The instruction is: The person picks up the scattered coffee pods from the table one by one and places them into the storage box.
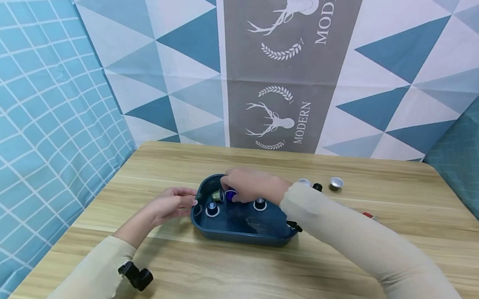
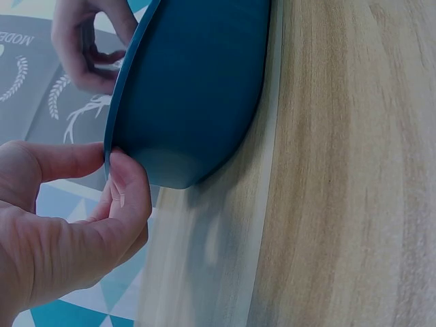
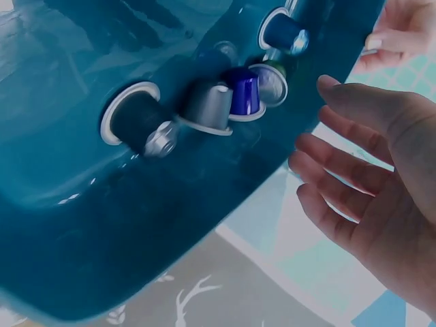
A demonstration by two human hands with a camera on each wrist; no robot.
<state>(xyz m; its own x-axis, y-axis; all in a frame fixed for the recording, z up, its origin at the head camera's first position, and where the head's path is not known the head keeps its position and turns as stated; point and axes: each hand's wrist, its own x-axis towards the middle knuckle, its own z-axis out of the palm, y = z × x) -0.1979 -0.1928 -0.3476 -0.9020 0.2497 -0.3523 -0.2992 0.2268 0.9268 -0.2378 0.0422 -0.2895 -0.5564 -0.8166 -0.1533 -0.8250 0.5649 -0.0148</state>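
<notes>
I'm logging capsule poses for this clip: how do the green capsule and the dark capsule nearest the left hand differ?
Pose: the dark capsule stands rim-down; the green capsule lies on its side.
Look: the dark capsule has a silvery tip, while the green capsule shows a silver lid in the right wrist view.
Shared: both have a round rim and are inside the blue tub.

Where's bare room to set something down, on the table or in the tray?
Bare: tabletop before the tray, between the sleeves; also the tray's front-middle floor, right of the front-left capsule. Crowded: the tray's left end, where capsules cluster by the right hand.
</notes>
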